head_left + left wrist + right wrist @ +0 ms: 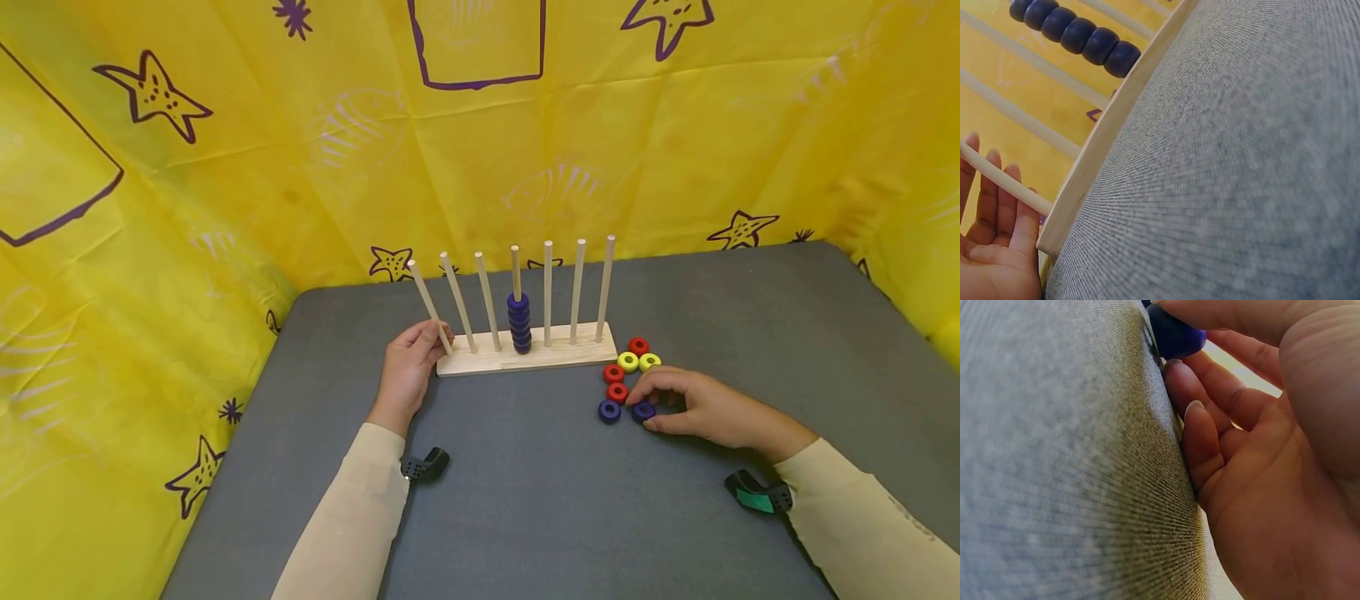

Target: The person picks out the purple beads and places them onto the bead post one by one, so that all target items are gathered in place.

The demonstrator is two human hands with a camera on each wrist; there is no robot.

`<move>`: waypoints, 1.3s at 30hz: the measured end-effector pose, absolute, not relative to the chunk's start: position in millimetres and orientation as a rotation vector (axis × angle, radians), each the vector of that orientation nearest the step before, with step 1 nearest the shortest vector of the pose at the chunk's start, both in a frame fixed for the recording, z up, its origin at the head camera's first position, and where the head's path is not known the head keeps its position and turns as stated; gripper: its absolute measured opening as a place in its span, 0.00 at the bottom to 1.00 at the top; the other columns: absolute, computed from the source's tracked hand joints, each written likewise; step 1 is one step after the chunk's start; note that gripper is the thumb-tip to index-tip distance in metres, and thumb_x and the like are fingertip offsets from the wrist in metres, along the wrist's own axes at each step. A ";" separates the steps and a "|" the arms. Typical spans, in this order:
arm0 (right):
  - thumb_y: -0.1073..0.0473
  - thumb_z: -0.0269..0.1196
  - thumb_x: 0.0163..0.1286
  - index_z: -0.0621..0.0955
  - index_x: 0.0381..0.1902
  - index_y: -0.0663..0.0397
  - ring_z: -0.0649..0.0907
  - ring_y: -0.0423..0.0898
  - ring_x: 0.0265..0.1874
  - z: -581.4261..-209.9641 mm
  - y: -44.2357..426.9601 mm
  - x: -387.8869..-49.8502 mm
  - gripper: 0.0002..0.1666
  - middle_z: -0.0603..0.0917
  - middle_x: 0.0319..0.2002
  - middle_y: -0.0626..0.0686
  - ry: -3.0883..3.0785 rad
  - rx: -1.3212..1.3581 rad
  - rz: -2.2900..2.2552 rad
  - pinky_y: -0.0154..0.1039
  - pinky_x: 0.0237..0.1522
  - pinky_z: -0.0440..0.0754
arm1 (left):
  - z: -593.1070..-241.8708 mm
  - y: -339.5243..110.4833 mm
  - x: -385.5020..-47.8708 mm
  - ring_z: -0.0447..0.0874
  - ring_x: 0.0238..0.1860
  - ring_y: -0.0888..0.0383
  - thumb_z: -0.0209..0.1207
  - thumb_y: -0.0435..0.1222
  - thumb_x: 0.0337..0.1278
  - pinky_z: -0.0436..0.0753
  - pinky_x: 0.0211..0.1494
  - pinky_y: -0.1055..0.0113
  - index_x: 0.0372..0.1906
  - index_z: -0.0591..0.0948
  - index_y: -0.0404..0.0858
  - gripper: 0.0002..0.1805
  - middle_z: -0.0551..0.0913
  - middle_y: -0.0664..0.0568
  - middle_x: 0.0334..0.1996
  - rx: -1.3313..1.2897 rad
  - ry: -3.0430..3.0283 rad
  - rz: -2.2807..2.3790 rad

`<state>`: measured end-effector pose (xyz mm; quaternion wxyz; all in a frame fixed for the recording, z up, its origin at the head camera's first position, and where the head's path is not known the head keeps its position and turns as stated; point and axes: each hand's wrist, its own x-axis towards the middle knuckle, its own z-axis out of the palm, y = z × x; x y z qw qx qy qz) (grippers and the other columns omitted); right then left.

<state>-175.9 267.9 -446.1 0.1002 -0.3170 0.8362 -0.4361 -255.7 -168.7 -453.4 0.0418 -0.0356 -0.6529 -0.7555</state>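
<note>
A wooden peg rack [558, 356] carries a row of upright pegs, and its middle peg bears a stack of dark blue beads [519, 323]. My left hand [411, 367] holds the leftmost peg [423, 292] low down, near the base; in the left wrist view its fingers [1007, 206] lie behind that peg. On the table to the right, my right hand [701, 408] pinches a blue bead [642, 411] between thumb and fingertips. That bead [1175, 332] is partly covered by the thumb in the right wrist view.
Beside the pinched bead lies another blue bead [609, 411]. Red beads [613, 374] and yellow beads [627, 362] lie loose near the rack's right end. A grey cloth covers the table [525, 500]; a yellow patterned curtain [465, 167] hangs behind it.
</note>
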 end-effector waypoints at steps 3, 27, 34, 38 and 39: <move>0.62 0.77 0.72 0.88 0.55 0.40 0.81 0.43 0.54 -444.7 267.5 -175.5 0.17 0.85 0.57 0.44 2.492 -0.940 -1.293 0.35 0.53 0.79 | -452.6 -168.2 -256.1 0.85 0.48 0.52 0.58 0.36 0.85 0.86 0.55 0.63 0.59 0.76 0.12 0.24 0.83 0.28 0.50 -0.111 -1.992 -2.317; 0.68 0.77 0.70 0.88 0.55 0.49 0.82 0.43 0.46 -441.1 263.5 -175.6 0.19 0.86 0.53 0.47 2.530 -0.949 -1.377 0.37 0.44 0.85 | -455.3 -170.4 -256.8 0.86 0.49 0.53 0.59 0.37 0.85 0.86 0.56 0.63 0.60 0.77 0.13 0.25 0.83 0.28 0.52 -0.118 -2.010 -2.301; 0.70 0.78 0.68 0.88 0.56 0.51 0.81 0.45 0.42 -438.6 262.0 -173.9 0.21 0.85 0.52 0.48 2.560 -0.944 -1.422 0.36 0.42 0.84 | -455.7 -169.8 -257.5 0.86 0.49 0.53 0.58 0.37 0.85 0.86 0.56 0.63 0.59 0.77 0.13 0.24 0.80 0.23 0.54 -0.126 -2.003 -2.308; 0.73 0.78 0.66 0.88 0.56 0.52 0.81 0.45 0.41 -437.7 260.6 -173.9 0.23 0.85 0.51 0.49 2.569 -0.990 -1.475 0.35 0.40 0.83 | -456.0 -169.7 -257.5 0.86 0.48 0.54 0.58 0.36 0.86 0.85 0.56 0.63 0.59 0.77 0.13 0.24 0.79 0.20 0.55 -0.130 -1.999 -2.313; 0.74 0.78 0.65 0.88 0.55 0.52 0.81 0.45 0.41 -437.4 260.4 -173.9 0.23 0.85 0.51 0.49 2.575 -1.000 -1.483 0.35 0.40 0.83 | -456.0 -169.5 -257.4 0.86 0.49 0.54 0.57 0.37 0.86 0.85 0.56 0.63 0.59 0.77 0.12 0.24 0.78 0.20 0.55 -0.132 -1.997 -2.315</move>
